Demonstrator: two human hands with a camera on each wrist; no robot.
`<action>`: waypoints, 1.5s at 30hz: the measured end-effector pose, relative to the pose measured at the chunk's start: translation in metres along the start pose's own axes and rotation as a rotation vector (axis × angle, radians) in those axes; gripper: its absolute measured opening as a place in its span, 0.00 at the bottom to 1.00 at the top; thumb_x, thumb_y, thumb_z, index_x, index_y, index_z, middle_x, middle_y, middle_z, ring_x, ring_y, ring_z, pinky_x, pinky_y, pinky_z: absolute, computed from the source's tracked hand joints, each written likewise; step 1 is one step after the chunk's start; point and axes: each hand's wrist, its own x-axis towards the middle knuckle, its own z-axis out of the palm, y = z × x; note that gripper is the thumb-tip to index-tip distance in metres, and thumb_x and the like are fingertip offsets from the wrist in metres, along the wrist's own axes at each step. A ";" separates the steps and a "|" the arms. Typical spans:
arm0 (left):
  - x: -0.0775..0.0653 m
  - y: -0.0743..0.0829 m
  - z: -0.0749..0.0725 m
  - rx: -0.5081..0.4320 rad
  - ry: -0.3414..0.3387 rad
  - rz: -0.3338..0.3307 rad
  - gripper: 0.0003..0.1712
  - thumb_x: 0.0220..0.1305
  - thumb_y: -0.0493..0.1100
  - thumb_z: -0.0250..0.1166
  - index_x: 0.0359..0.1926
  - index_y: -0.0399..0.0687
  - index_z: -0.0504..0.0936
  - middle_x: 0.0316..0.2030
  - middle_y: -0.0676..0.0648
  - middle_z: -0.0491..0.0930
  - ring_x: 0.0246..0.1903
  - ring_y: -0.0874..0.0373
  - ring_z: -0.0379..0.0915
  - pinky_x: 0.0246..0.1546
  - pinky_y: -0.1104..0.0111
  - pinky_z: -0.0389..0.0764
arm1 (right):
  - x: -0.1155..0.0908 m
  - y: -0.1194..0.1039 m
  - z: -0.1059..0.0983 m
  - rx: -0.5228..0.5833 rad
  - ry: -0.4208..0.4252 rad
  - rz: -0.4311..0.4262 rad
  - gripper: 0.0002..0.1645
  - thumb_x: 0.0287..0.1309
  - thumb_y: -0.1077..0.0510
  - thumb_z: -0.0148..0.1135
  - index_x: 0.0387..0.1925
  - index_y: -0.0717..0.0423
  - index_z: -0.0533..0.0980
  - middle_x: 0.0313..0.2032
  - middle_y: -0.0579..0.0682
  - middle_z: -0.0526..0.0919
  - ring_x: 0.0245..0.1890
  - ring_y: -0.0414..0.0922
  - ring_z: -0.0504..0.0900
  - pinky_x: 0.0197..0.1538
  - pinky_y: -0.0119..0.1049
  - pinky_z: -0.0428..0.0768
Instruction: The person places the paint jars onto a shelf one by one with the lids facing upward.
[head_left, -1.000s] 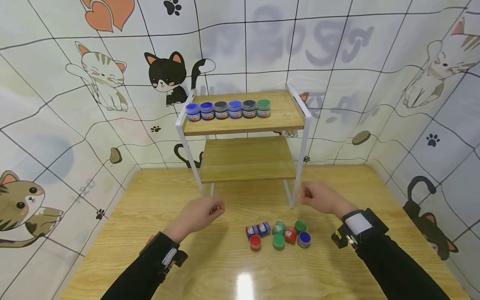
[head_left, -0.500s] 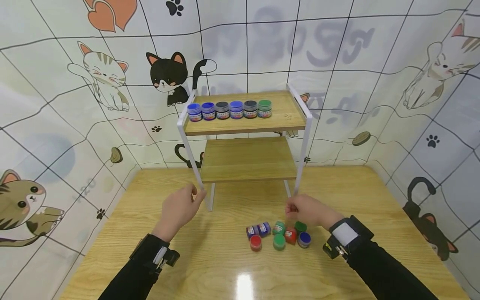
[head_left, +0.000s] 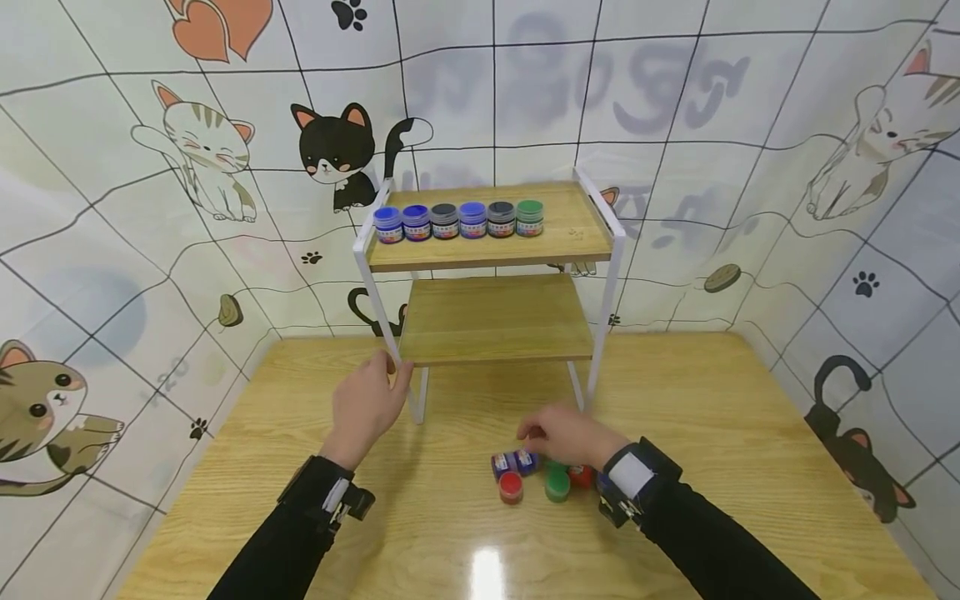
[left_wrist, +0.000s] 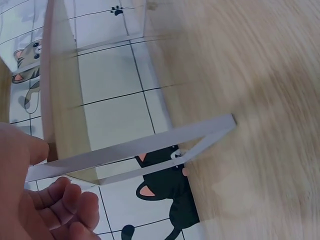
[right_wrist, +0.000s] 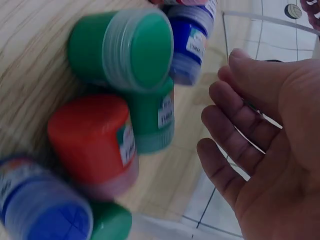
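At the left of the small shelf rack (head_left: 495, 321), my left hand (head_left: 366, 404) holds the white leg (left_wrist: 125, 146) between thumb and curled fingers, just under the lower board. My right hand (head_left: 573, 435) hovers over a cluster of small paint jars, its fingers loosely bent and holding nothing. In the right wrist view a green jar (right_wrist: 120, 47), a red jar (right_wrist: 92, 142) and a blue jar (right_wrist: 190, 45) lie beside its fingertips. An upright red-lidded jar (head_left: 511, 487) stands at the cluster's front left. The hand and wrist partly cover the rest of the cluster.
On the rack's top board (head_left: 570, 233) several paint jars (head_left: 472, 220) stand in a row at the left, with blue, black and green lids. The wooden table (head_left: 300, 542) meets a cat-print curtain (head_left: 652, 83) behind and at the sides.
My left hand moved forward and up to the rack's left leg and took hold of it. My right hand came down and leftward over the paint jars. The jars stayed put.
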 end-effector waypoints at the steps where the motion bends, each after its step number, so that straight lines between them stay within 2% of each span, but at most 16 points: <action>1: 0.001 0.001 -0.001 -0.011 0.007 0.004 0.26 0.70 0.62 0.50 0.41 0.43 0.77 0.27 0.46 0.77 0.17 0.56 0.68 0.15 0.68 0.63 | 0.002 -0.002 0.002 0.000 -0.003 0.004 0.10 0.62 0.55 0.63 0.44 0.51 0.83 0.39 0.43 0.85 0.36 0.37 0.77 0.43 0.36 0.78; 7: 0.008 0.006 -0.007 -0.076 0.068 0.031 0.17 0.68 0.55 0.58 0.39 0.46 0.77 0.31 0.45 0.80 0.20 0.55 0.71 0.16 0.68 0.64 | 0.009 -0.011 0.009 0.015 -0.037 0.034 0.15 0.60 0.52 0.66 0.48 0.50 0.82 0.43 0.44 0.84 0.43 0.41 0.79 0.52 0.43 0.78; 11: 0.012 0.008 -0.009 -0.108 0.091 0.045 0.14 0.65 0.51 0.63 0.34 0.44 0.78 0.28 0.44 0.82 0.18 0.55 0.71 0.15 0.68 0.63 | 0.012 -0.014 0.013 -0.005 -0.059 0.037 0.17 0.59 0.51 0.66 0.49 0.50 0.81 0.48 0.47 0.83 0.51 0.46 0.80 0.58 0.46 0.76; 13: 0.013 0.009 -0.010 -0.112 0.091 0.037 0.14 0.64 0.51 0.64 0.32 0.44 0.77 0.26 0.44 0.81 0.18 0.55 0.71 0.16 0.68 0.63 | 0.014 -0.015 0.014 -0.012 -0.071 0.038 0.17 0.59 0.52 0.67 0.50 0.51 0.81 0.48 0.47 0.83 0.52 0.47 0.80 0.58 0.46 0.76; 20: 0.016 0.012 -0.014 -0.115 0.108 0.010 0.14 0.60 0.51 0.68 0.30 0.45 0.80 0.27 0.46 0.83 0.24 0.53 0.76 0.19 0.68 0.66 | 0.014 -0.016 0.017 -0.034 -0.131 0.026 0.15 0.57 0.53 0.68 0.46 0.49 0.82 0.41 0.44 0.83 0.41 0.39 0.77 0.52 0.42 0.77; 26: 0.016 0.015 -0.013 -0.115 0.142 0.012 0.12 0.59 0.50 0.70 0.31 0.45 0.84 0.30 0.45 0.85 0.26 0.50 0.79 0.21 0.66 0.69 | 0.012 -0.017 0.019 -0.023 -0.162 0.033 0.14 0.58 0.52 0.67 0.46 0.47 0.82 0.41 0.43 0.81 0.41 0.39 0.75 0.51 0.42 0.76; 36: 0.015 0.015 -0.008 -0.138 0.169 0.037 0.11 0.59 0.47 0.70 0.30 0.43 0.85 0.22 0.46 0.81 0.21 0.53 0.74 0.22 0.67 0.67 | 0.013 -0.017 0.021 0.030 -0.194 0.060 0.11 0.57 0.54 0.68 0.41 0.44 0.76 0.36 0.40 0.77 0.37 0.38 0.73 0.45 0.37 0.74; 41: 0.015 0.016 -0.007 -0.179 0.170 0.027 0.10 0.60 0.45 0.69 0.34 0.41 0.85 0.23 0.45 0.80 0.24 0.51 0.77 0.24 0.64 0.71 | 0.014 -0.017 0.022 0.109 -0.197 0.074 0.14 0.56 0.55 0.68 0.41 0.42 0.72 0.36 0.40 0.77 0.37 0.39 0.74 0.44 0.37 0.74; 45: 0.016 0.017 -0.005 -0.214 0.174 0.022 0.12 0.61 0.43 0.68 0.42 0.40 0.84 0.31 0.43 0.83 0.30 0.49 0.80 0.28 0.61 0.77 | 0.015 -0.015 0.020 0.118 -0.188 0.051 0.15 0.57 0.56 0.67 0.42 0.41 0.70 0.38 0.40 0.77 0.38 0.39 0.74 0.45 0.37 0.75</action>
